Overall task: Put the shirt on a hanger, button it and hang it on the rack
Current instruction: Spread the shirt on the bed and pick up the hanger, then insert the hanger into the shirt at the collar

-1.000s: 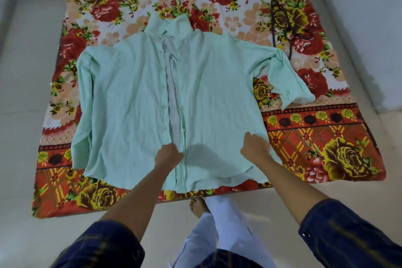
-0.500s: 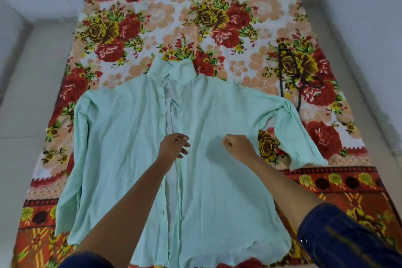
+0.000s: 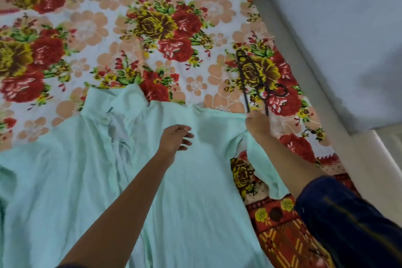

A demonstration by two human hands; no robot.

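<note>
Seemingly right hand [image 3: 257, 122] grips hanger [image 3: 253, 80]; left hand [image 3: 176, 139] hovers open over shirt [image 3: 185, 180].

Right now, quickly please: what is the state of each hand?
Left hand: open, fingers loosely spread above the shirt, holding nothing.
Right hand: at the end of the hanger; whether it grips it cannot be told.

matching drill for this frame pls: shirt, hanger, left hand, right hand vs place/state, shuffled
1 shirt
2 hanger
3 left hand
4 right hand

A fingers loose, over the shirt's chest
B spread flat, front unbuttoned
C reaching the hanger's near end
D dark, lying on the floral sheet right of the collar

Pairs: 1-B, 2-D, 3-A, 4-C
</note>
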